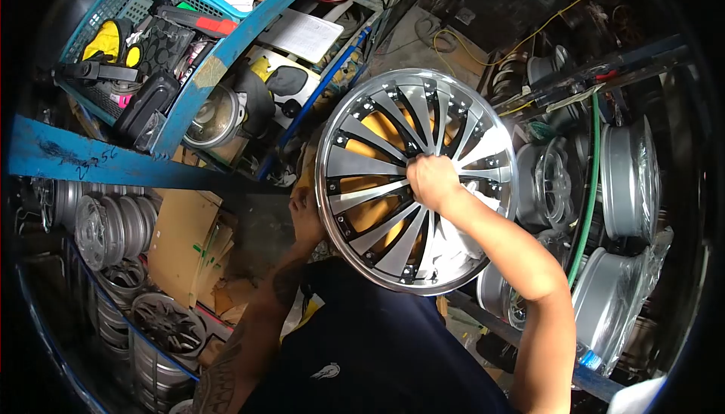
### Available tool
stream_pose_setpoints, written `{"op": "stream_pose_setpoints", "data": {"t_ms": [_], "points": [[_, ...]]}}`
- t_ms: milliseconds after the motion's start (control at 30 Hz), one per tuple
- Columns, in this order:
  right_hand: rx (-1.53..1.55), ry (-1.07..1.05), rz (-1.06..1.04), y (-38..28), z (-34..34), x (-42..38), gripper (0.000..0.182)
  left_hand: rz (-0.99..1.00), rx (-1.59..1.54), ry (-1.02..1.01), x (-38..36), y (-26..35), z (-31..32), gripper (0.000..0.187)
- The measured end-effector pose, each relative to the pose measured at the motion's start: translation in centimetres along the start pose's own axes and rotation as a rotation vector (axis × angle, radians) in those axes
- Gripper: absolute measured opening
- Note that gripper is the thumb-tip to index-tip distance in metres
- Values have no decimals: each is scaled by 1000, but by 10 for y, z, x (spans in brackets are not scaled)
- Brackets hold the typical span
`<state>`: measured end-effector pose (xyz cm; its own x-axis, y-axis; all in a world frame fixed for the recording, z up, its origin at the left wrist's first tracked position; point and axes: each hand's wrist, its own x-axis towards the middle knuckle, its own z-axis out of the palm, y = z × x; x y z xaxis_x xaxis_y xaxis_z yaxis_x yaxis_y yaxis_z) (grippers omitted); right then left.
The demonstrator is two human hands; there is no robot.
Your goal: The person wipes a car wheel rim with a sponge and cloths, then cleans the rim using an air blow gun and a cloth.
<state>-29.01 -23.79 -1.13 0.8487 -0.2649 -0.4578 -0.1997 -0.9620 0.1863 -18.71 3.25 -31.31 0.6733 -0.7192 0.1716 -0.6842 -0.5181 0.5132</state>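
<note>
A large alloy wheel (366,162) with silver-and-black spokes and a polished rim faces up in front of my chest. My right hand (432,180) is closed around its spokes close to the hub. At the wheel's left edge, my left hand (306,216) is in shadow with its fingers curled against the wheel's side; part of that hand is hidden. Yellow-brown material (385,127) shows behind the upper and left spokes. White crumpled wrapping (457,244) is visible through the lower right spokes.
A turquoise basket (91,17) of tools and parts sits upper left by a blue metal frame (98,157). Wrapped wheels (627,180) line the right rack; more wheels (113,225) are stacked left beside cardboard (181,244). A green hose (592,187) hangs at right.
</note>
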Motion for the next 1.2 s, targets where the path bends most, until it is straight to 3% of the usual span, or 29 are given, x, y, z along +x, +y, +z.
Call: {"op": "stream_pose_setpoints", "data": {"t_ms": [33, 133, 267, 300, 333, 400, 467, 600, 667, 833, 933, 967, 1067, 1100, 1167, 1200], "points": [[108, -181, 77, -1, -19, 6, 22, -17, -27, -15, -1, 1, 0, 60], [285, -40, 240, 6, 2, 23, 26, -18, -24, 6, 0, 2, -2, 60], [739, -137, 343, 50, 31, 36, 35, -60, -54, -24, 1, 7, -7, 62], [926, -153, 403, 56, 52, 36, 33, -28, -32, -25, 0, 4, -3, 63], [1298, -195, 482, 61, 81, 30, 26, 1, -11, -22, -1, 1, 1, 63], [1811, -270, 578, 43, 49, -9, 17, 48, 28, -6, 0, -6, 7, 64], [2178, -97, 489, 41, 81, -39, 19, 7, 46, -32, -1, -5, 7, 65], [2522, 89, 413, 38, 102, -88, 19, 19, 27, -51, 2, 2, -5, 70], [2358, 315, 645, 25, 97, -93, 17, -16, -73, 13, 6, 10, -10, 71], [1867, 470, 516, 8, 111, -71, 14, 66, -48, -22, 6, 7, -14, 65], [1320, 558, 599, -3, 93, -57, 17, 95, -28, -36, 6, 8, -19, 64], [1215, 580, 553, -4, 83, -56, 21, -3, -77, -146, 6, 10, -24, 66], [883, 660, 380, 4, 78, -43, 23, 42, -163, -89, 6, 11, -32, 67], [909, 569, 395, 6, 75, -39, 24, 41, -174, -70, 3, 9, -32, 67], [831, 585, 313, 8, 81, -26, 24, 61, -209, -29, 3, 2, -22, 67], [781, 599, 299, 12, 85, -23, 24, -75, -430, 12, -7, -25, 11, 69]]}}
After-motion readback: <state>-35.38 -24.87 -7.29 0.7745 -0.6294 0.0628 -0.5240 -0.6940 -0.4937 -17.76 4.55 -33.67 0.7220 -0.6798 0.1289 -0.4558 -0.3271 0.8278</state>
